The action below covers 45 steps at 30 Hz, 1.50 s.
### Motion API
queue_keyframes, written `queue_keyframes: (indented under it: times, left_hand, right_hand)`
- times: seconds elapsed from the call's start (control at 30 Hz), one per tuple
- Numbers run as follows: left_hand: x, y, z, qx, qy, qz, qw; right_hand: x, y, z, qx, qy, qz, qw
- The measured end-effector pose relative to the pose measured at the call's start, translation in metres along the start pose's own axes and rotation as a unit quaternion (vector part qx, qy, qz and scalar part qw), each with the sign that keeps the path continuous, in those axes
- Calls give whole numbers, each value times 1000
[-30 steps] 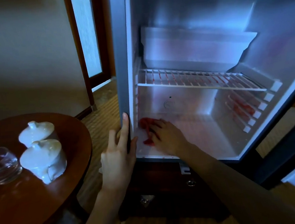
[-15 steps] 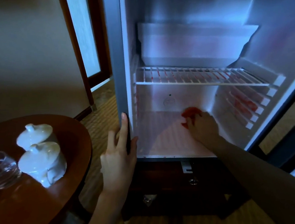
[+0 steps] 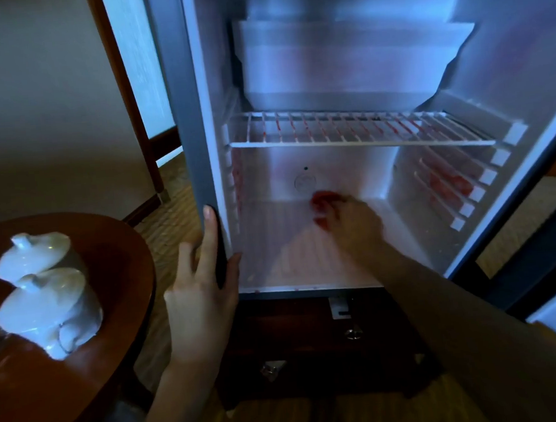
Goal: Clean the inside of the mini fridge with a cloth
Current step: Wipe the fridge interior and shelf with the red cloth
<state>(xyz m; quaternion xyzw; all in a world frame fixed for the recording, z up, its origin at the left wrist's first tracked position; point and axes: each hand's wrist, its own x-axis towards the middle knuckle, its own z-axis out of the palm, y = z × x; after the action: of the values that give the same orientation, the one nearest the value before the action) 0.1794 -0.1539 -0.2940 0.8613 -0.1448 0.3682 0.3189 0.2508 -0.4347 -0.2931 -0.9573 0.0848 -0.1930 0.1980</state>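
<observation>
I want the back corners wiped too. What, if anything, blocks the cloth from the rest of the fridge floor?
Nothing visible does. The right hand holds the red cloth on the fridge floor near the back wall; the floor holds nothing else, and the wire shelf sits above.

A hotel or guest room is suggested. A mini fridge (image 3: 364,137) is set on a dark wooden cabinet (image 3: 314,348), and two white lidded cups (image 3: 49,302) are kept on a round wooden counter (image 3: 114,257). Woven carpet (image 3: 164,226) and a wood-framed frosted door (image 3: 136,72) are seen behind.
</observation>
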Motion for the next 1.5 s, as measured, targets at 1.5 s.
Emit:
queue_keyframes:
  times: [1.5]
  left_hand:
    - [2, 0, -7, -16, -27, -7, 999]
  right_hand:
    - [-114, -12, -18, 66, -33, -107, 992]
